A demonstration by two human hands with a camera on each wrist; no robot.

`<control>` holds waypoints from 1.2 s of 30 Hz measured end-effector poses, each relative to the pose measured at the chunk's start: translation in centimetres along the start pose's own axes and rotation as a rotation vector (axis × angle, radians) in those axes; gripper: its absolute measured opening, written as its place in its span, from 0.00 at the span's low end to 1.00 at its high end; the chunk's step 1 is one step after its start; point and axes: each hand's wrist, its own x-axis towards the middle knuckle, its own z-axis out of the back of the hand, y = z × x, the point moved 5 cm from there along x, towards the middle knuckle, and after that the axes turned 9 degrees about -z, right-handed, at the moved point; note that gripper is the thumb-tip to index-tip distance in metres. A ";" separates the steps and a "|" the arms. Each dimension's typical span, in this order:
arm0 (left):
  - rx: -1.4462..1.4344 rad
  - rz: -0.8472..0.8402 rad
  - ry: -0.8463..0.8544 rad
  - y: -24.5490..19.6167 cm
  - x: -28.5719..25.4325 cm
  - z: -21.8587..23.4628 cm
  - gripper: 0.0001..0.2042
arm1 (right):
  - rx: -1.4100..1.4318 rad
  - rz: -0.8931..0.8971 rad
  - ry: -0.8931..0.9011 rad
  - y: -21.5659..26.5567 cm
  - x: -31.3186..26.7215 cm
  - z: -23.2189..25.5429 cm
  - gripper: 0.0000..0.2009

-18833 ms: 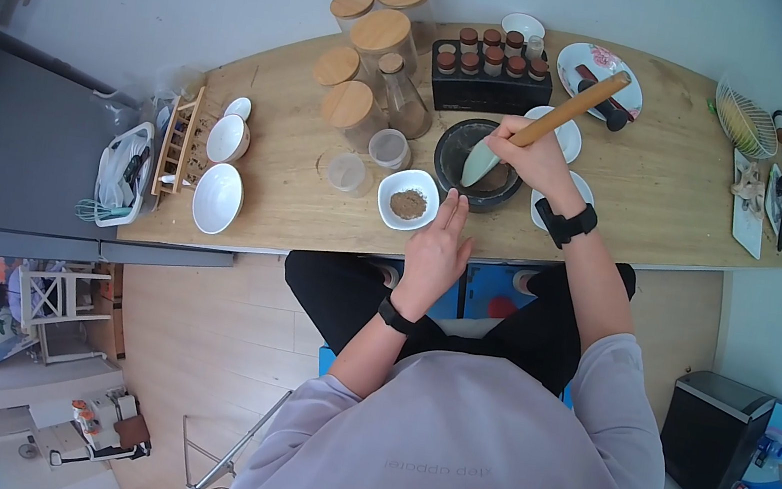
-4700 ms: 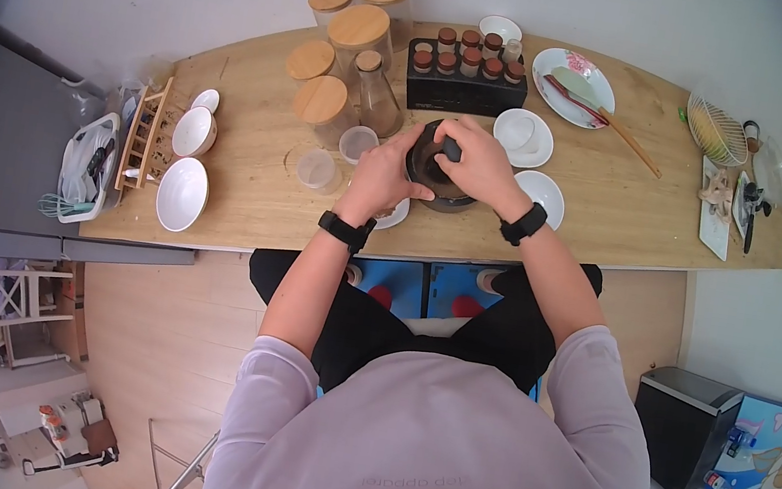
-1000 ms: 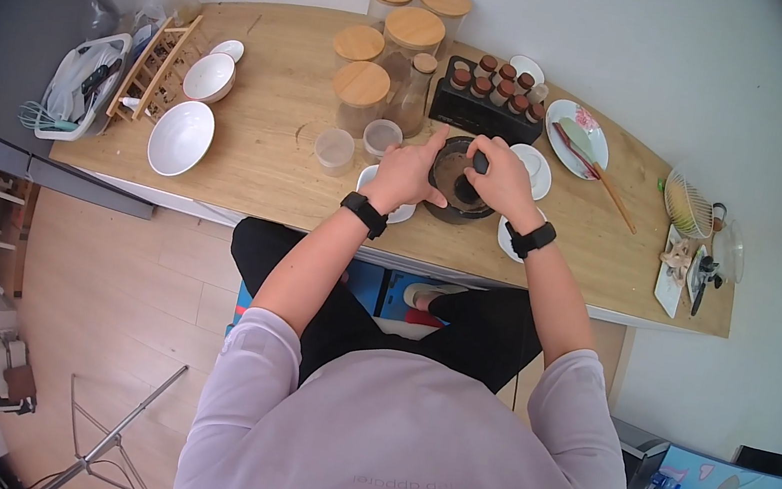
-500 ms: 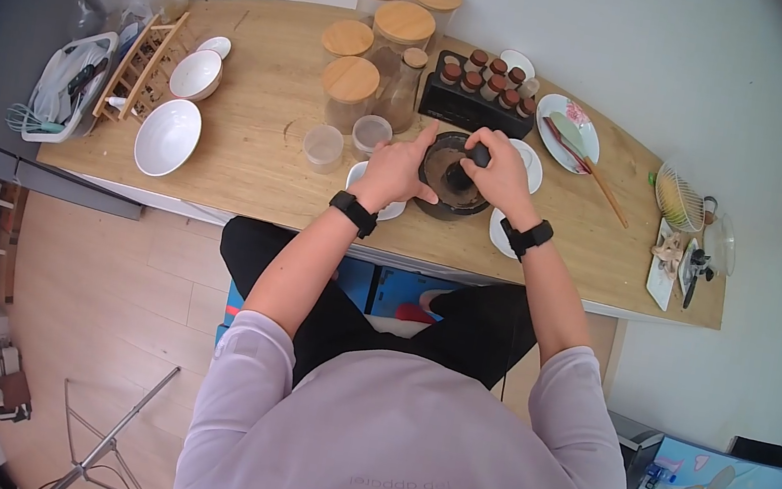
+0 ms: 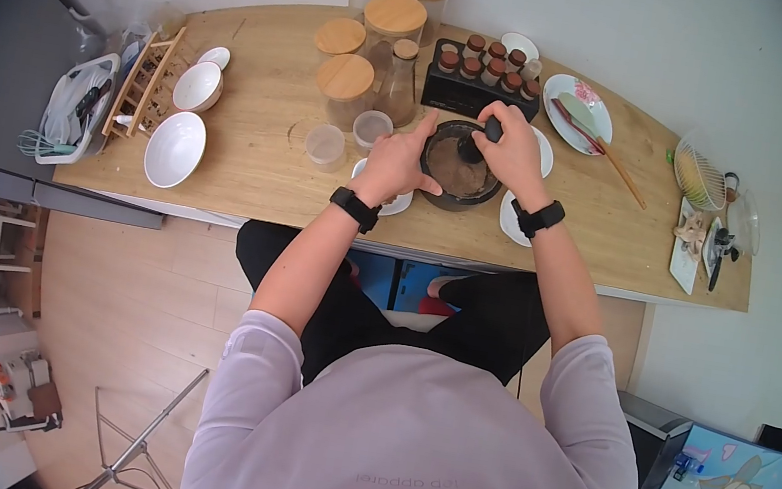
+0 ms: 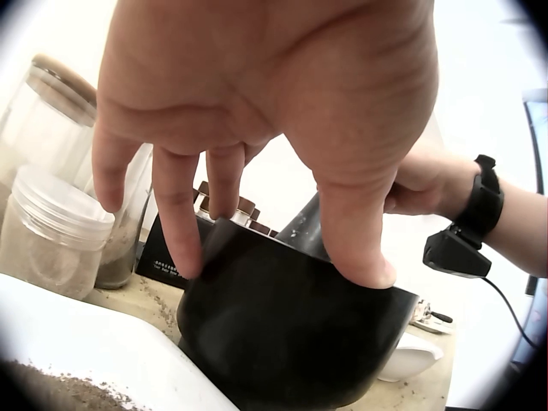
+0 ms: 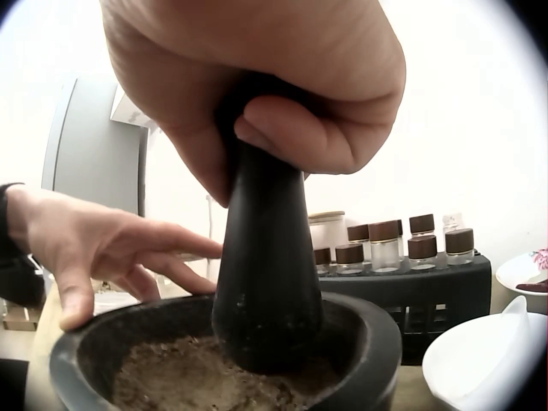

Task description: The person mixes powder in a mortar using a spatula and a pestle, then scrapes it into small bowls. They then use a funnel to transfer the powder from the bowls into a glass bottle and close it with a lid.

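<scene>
A black stone mortar (image 5: 461, 169) (image 6: 291, 334) (image 7: 360, 351) stands on the wooden table (image 5: 250, 173), with brown ground powder (image 7: 188, 377) inside. My right hand (image 5: 510, 156) (image 7: 257, 77) grips a black pestle (image 5: 484, 137) (image 7: 265, 274) whose foot stands in the powder. My left hand (image 5: 395, 166) (image 6: 257, 128) steadies the mortar: the thumb lies on the rim and the fingers rest on its outer wall. A small white dish (image 5: 395, 206) (image 6: 94, 360) of brown powder lies under the left wrist.
Behind the mortar stand a black spice rack (image 5: 480, 86), bamboo-lidded glass jars (image 5: 368, 49) and two small plastic cups (image 5: 346, 137). White saucers (image 5: 514, 220) lie to the right, a plate with a spatula (image 5: 583, 111) beyond. White bowls (image 5: 175, 147) and a wooden rack (image 5: 139, 90) sit at left.
Since long ago the spatula was put on the plate and the pestle taken up. In the last second the pestle's top swung toward the far rim; the left hand stayed on the mortar.
</scene>
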 end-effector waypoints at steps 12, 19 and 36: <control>-0.031 0.019 0.021 -0.1 0.3 0.0 0.63 | 0.121 0.084 0.043 0.3 0.2 -1.9 0.13; -0.087 0.033 0.039 0.1 0.2 -0.1 0.61 | 0.087 0.023 0.178 1.0 0.0 -0.6 0.14; -0.102 0.059 0.037 -0.3 0.3 0.1 0.62 | 0.153 0.022 0.042 0.0 -3.4 -1.8 0.12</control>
